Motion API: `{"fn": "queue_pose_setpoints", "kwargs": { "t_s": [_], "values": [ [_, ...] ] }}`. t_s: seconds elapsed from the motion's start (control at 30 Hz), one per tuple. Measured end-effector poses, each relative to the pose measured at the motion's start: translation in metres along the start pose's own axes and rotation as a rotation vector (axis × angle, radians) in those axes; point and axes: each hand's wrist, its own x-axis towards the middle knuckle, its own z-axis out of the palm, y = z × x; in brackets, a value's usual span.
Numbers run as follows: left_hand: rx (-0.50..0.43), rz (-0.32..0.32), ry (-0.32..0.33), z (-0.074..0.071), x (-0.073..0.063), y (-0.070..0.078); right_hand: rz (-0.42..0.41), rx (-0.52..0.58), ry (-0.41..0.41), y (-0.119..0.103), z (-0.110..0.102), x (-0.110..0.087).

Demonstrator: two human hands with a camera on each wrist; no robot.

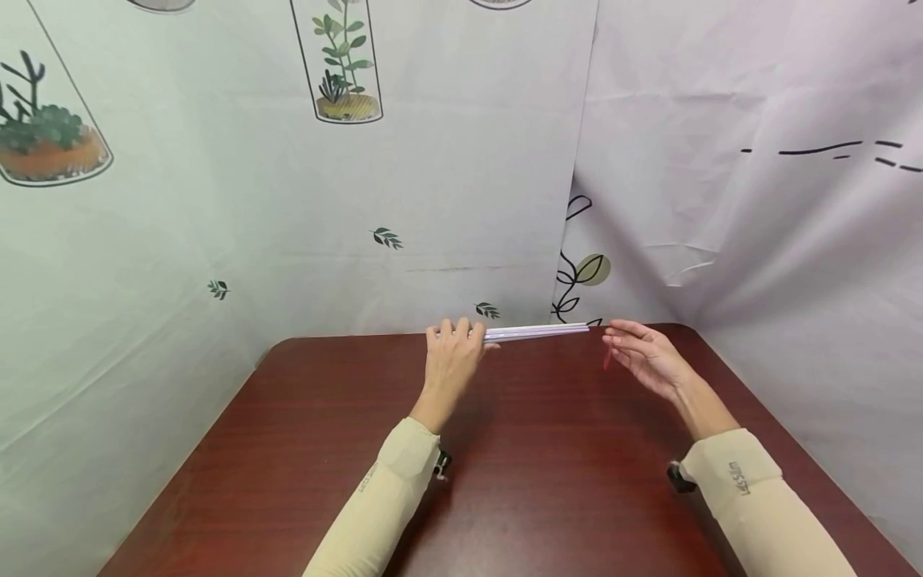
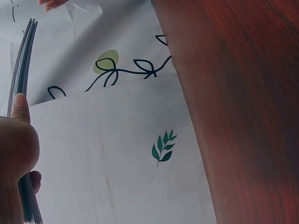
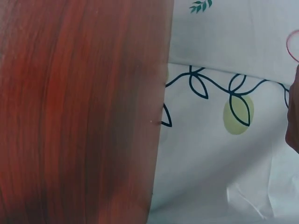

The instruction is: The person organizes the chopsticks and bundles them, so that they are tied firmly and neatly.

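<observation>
A bundle of thin, pale purple and bluish chopsticks (image 1: 541, 331) is gripped by my left hand (image 1: 456, 349) over the far part of the table. Their narrow ends point right, towards the other hand. In the left wrist view the thumb lies along the chopsticks (image 2: 21, 79), and their thicker ends come out below the palm. My right hand (image 1: 652, 361) is just past the narrow ends and pinches a red rubber band (image 1: 607, 357) that hangs from its fingertips. The right wrist view catches part of the thin rubber band loop (image 3: 287, 44) and only the hand's edge.
A dark red wooden table (image 1: 548, 481) spreads beneath both hands. Behind it and along its sides hangs a white cloth (image 1: 461, 176) printed with plants and leaves. Both forearms reach across the table from the near edge.
</observation>
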Motion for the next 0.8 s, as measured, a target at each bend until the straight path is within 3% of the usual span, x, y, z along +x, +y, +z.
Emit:
{"fn": "queue_pose_setpoints", "kwargs": {
  "t_s": [0.13, 0.4, 0.47, 0.63, 0.7, 0.8],
  "values": [
    [-0.004, -0.006, -0.006, -0.001, 0.000, 0.000, -0.004, 0.001, 0.033, 0.003, 0.001, 0.001],
    [-0.001, -0.005, -0.021, -0.002, 0.000, -0.001, -0.061, -0.200, 0.152, 0.001, 0.014, 0.009],
    [-0.003, -0.005, -0.019, -0.002, 0.000, -0.001, -0.075, -0.339, 0.223, 0.001, 0.020, 0.012],
    [-0.004, -0.009, -0.026, -0.003, 0.001, 0.000, -0.143, -0.866, 0.368, 0.001, 0.028, 0.020],
    [-0.012, -0.008, -0.020, -0.003, 0.001, 0.000, -0.210, -0.961, 0.423, 0.003, 0.028, 0.022],
    [-0.014, -0.004, -0.004, -0.003, 0.000, 0.001, -0.286, -0.992, 0.523, 0.005, 0.027, 0.022]
  ]
}}
